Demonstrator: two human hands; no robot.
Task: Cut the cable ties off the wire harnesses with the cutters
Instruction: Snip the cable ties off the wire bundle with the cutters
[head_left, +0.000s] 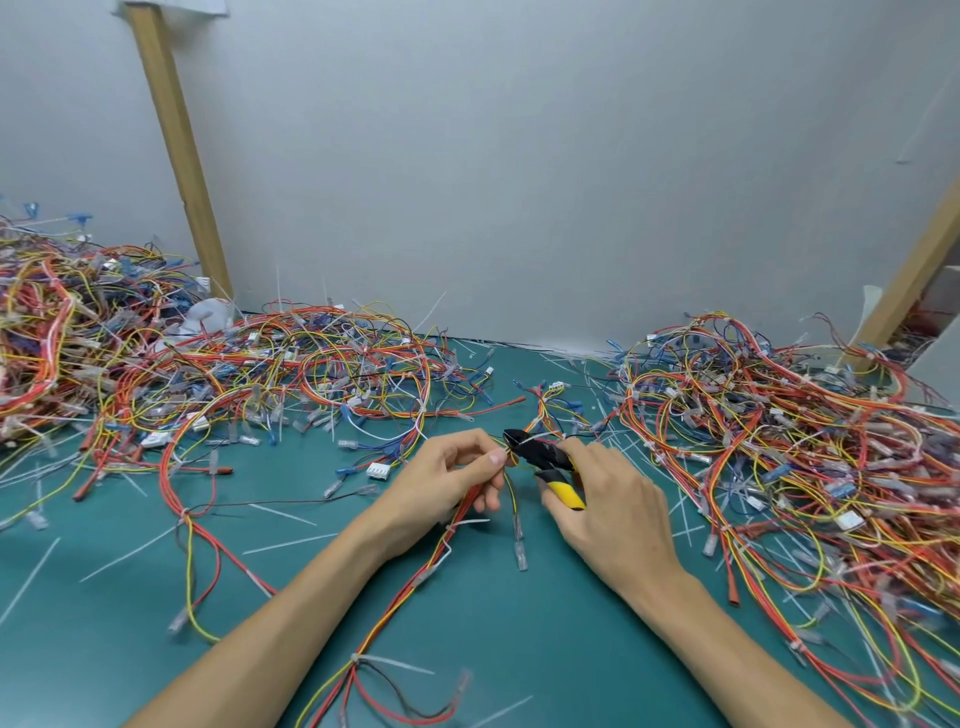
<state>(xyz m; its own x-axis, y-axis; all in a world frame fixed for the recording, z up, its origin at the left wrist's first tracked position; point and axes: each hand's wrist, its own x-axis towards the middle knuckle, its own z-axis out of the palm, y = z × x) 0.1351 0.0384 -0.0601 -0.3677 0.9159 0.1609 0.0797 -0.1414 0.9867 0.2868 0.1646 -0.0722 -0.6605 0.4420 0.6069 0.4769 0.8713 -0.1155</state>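
In the head view, I am pinching a wire harness (396, 608) in my left hand (457, 475), fingers curled round its thin red, yellow and black strands. My right hand (613, 499) is gripping the cutters (540, 457) by their yellow handles. The harness is running from near left to far right across the smooth green mat (519, 649). The stiff white cable tie (537, 435) is lying between my 2 hands, at the black cutter nose, nearer my right.

A: What is seen of the person?
B: Bare parts are shown: the left forearm (291, 618) and left hand (454, 480), the right forearm (727, 623) and right hand (615, 501).
A: Is anything else made out?
B: A short-trimmed nail (496, 458) is seen on one left finger.
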